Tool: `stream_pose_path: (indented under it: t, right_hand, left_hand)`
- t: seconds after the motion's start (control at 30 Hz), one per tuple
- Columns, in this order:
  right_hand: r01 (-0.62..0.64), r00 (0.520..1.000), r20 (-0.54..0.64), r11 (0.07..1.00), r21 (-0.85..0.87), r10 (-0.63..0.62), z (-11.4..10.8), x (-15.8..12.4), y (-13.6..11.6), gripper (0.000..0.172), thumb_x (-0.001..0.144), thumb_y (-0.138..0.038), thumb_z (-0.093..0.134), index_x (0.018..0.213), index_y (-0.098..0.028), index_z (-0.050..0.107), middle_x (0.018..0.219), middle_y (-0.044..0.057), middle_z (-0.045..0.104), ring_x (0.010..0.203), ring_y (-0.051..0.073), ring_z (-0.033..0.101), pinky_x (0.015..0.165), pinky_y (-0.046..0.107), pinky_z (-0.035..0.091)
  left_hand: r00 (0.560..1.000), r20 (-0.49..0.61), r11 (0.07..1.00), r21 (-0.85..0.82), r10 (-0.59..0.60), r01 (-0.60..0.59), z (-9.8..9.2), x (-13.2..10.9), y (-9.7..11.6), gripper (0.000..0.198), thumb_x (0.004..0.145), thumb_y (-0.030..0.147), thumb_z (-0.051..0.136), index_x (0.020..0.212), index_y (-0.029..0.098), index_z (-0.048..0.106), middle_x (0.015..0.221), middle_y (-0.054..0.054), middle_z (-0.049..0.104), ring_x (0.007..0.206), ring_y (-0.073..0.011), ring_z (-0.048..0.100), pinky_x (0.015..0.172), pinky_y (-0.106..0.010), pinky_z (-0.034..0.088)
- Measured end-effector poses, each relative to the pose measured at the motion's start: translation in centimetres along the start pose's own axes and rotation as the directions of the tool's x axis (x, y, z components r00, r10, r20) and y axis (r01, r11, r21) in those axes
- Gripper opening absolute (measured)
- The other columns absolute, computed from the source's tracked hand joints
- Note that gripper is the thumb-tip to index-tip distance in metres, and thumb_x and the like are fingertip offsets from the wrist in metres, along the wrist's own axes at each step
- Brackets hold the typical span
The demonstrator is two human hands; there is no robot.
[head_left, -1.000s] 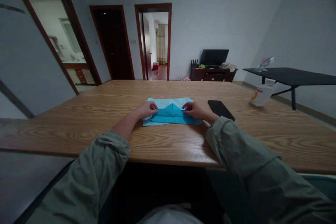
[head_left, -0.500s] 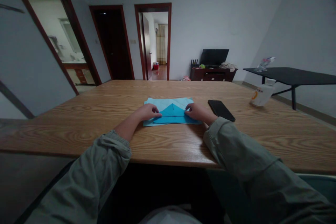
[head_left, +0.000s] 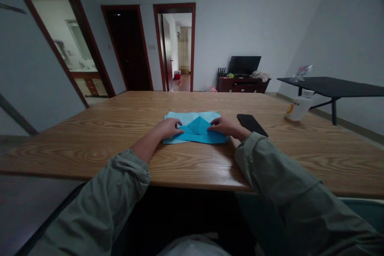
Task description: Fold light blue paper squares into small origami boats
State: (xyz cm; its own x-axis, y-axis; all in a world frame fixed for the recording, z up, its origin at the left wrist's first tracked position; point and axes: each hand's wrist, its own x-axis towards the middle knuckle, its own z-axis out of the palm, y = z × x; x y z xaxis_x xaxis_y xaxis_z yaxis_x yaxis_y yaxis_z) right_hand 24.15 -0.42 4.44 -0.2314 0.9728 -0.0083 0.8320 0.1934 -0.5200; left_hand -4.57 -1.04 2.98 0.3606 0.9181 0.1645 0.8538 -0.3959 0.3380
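A folded sheet of bright blue paper [head_left: 199, 130] lies in front of me, its peak pointing away and a wide flat band along its near side. My left hand [head_left: 170, 128] pinches its left side between thumb and fingers. On the opposite side, my right hand [head_left: 223, 125] grips the paper the same way. Beneath it rests paler blue paper [head_left: 192, 116], showing mostly along the far edge and at the near left corner.
The wooden table [head_left: 135, 108] carries a black phone [head_left: 252, 125] just right of my right hand. Farther right stands a white plastic bottle [head_left: 299, 107]. A black table [head_left: 333, 86] is beyond it, and a television [head_left: 244, 65] is by the far wall.
The middle of the blue paper has lifted and bulged, and its near band has tilted slightly. My right hand has shifted a little to the left; both hands keep their hold.
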Motion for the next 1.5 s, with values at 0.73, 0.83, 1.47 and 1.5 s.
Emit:
stream_pose_path:
  t: [0.73,0.83,1.47,1.5]
  right_hand:
    - [0.557,0.828,-0.306,0.753,0.351,-0.47,2.5,-1.4,-5.4,0.031,0.082,-0.029,0.055,0.105,-0.018,0.072,0.095,0.005,0.072,0.084,0.019,0.063,0.077,0.032,0.049]
    - [0.534,0.79,-0.451,0.828,0.172,-0.416,1.2,-1.5,-4.6,0.028,0.083,-0.028,0.055,0.102,-0.017,0.071,0.091,0.006,0.071,0.077,0.018,0.062,0.071,0.03,0.048]
    - [0.415,0.866,-0.445,0.826,0.382,-0.229,-0.1,-0.4,-1.1,0.033,0.079,-0.039,0.065,0.103,-0.017,0.065,0.087,0.008,0.072,0.076,0.019,0.064,0.066,0.03,0.05]
    - [0.413,0.866,-0.448,0.822,0.391,-0.222,-0.1,-0.3,-1.0,0.033,0.079,-0.039,0.065,0.102,-0.017,0.065,0.087,0.008,0.072,0.076,0.019,0.064,0.065,0.029,0.05]
  left_hand:
    - [0.937,-0.346,0.747,-0.612,0.042,-0.259,-0.5,0.7,4.2,0.039,0.083,0.041,0.057,0.108,0.014,0.069,0.104,-0.007,0.07,0.099,-0.0239,0.062,0.091,-0.035,0.046]
    - [0.955,-0.291,0.68,-0.711,-0.054,-0.178,-0.8,0.8,3.1,0.042,0.081,0.044,0.058,0.106,0.013,0.07,0.095,-0.006,0.072,0.087,-0.0228,0.064,0.08,-0.033,0.049]
    - [0.977,-0.138,0.472,-0.88,-0.164,-0.045,-0.7,0.6,1.1,0.049,0.063,0.049,0.077,0.098,0.014,0.071,0.09,-0.007,0.073,0.078,-0.0204,0.065,0.072,-0.032,0.05]
    - [0.974,-0.155,0.48,-0.876,-0.167,-0.057,-0.7,0.7,0.9,0.049,0.062,0.049,0.078,0.097,0.014,0.071,0.091,-0.007,0.072,0.079,-0.0199,0.065,0.073,-0.031,0.05]
